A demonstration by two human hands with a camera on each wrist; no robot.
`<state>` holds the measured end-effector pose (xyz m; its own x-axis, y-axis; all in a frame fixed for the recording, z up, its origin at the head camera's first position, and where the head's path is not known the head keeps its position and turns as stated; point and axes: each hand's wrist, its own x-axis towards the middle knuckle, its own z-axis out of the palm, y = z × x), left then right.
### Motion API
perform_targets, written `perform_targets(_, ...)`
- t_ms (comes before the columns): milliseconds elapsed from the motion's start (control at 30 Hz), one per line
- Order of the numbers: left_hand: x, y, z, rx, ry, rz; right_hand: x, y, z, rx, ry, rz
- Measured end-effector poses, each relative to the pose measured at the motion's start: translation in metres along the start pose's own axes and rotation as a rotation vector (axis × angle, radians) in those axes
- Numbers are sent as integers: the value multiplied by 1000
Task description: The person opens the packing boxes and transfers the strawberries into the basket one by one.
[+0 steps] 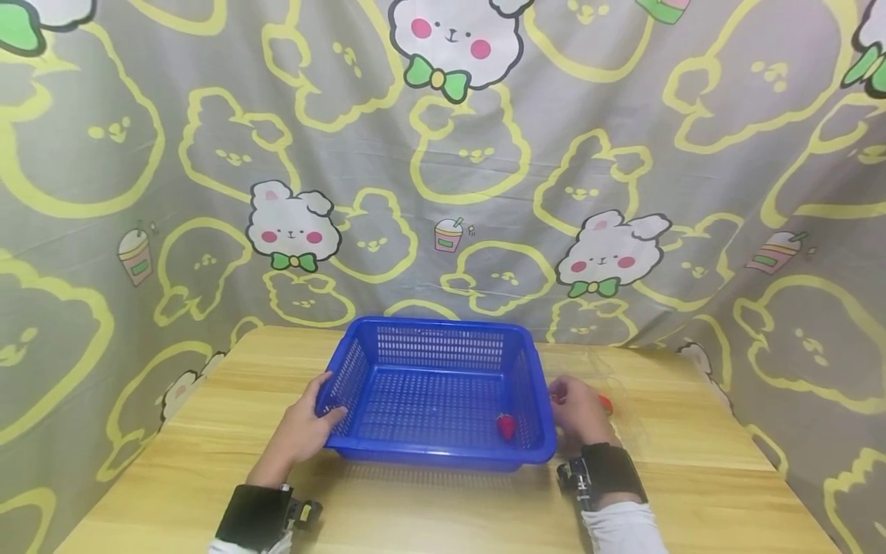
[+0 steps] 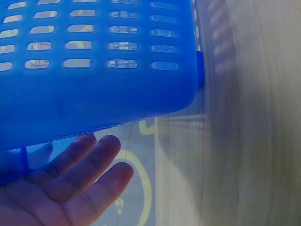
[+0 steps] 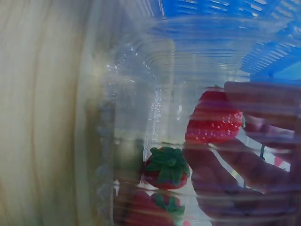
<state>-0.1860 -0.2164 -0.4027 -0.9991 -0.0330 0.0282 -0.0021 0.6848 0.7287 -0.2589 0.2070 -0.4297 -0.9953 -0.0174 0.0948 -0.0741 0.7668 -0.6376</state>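
Note:
A blue plastic basket (image 1: 434, 454) with slotted walls stands on the table. My left hand (image 1: 304, 427) holds its left rim, thumb over the edge; the left wrist view shows fingers (image 2: 101, 162) just under the rim, outside the wall. One red strawberry (image 1: 507, 426) lies inside, near the right front corner. To the basket's right, my right hand (image 1: 581, 412) pinches another strawberry (image 3: 214, 117) between thumb and fingers, at a clear plastic box (image 3: 134, 94). Two more strawberries with green leaf caps, an upper one (image 3: 167, 169) and a lower one (image 3: 153, 209), show through the box wall.
The wooden table (image 1: 429, 508) runs back to a grey curtain (image 1: 477, 269) printed with rabbits and yellow outlines, which also hangs at both sides. Each wrist wears a black band (image 1: 254, 517) with a small camera.

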Motion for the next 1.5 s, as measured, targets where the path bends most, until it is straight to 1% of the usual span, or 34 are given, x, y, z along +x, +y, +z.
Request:
perform_targets(400, 0, 1, 1, 10, 3, 7, -2, -4, -1, -4, 39, -17)
perform_targets(633, -1, 1, 1, 12, 2, 1, -2, -4, -2, -6, 76, -49)
perform_targets(967, 0, 1, 1, -5, 7, -4, -2, -6, -8, -13, 103, -54)
perform_targets(1233, 0, 1, 0, 0, -2, -3, -2, -9, -12, 36, 119, -48)
perform_targets(1400, 1, 1, 0, 2, -2, -3, -3, -10, -15, 44, 124, -34)
perform_targets(1500, 1, 1, 0, 2, -1, 1, -4, -12, -17, 41, 126, -40)
